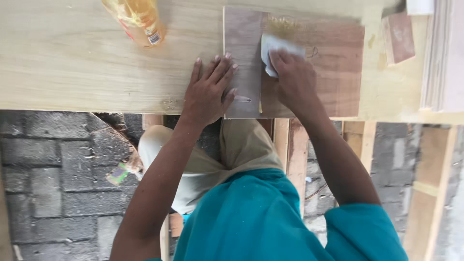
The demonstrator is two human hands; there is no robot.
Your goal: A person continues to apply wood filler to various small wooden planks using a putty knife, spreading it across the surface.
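A big pale wooden board (87,63) lies flat like a table top and fills the top of the view. Under its front edge there is a floor of grey paving bricks (43,164), and some wooden slats (290,145) stand below the board. The person wears a teal shirt (261,222) and light tan trousers (241,145).

On the big board lies a smaller reddish-brown plywood panel (333,67), flat, with its near edge close to the front edge of the board. A strip on its left side looks paler and greyer than the rest. Some yellowish dust sits near its top edge.

The left hand (209,92) lies flat with the fingers spread. The palm is on the big board and the fingertips touch the left edge of the panel. It holds nothing.

The right hand (294,79) is on the panel and presses down on a small white folded piece (271,47), maybe sandpaper or cloth. The fingers are bent over it and hold it against the wood.

At the top left stands a clear plastic bottle (140,21) with yellow liquid, well apart from the hands. At the right lies a small reddish wood block (398,37), and next to it a stack of thin pale boards (442,58)
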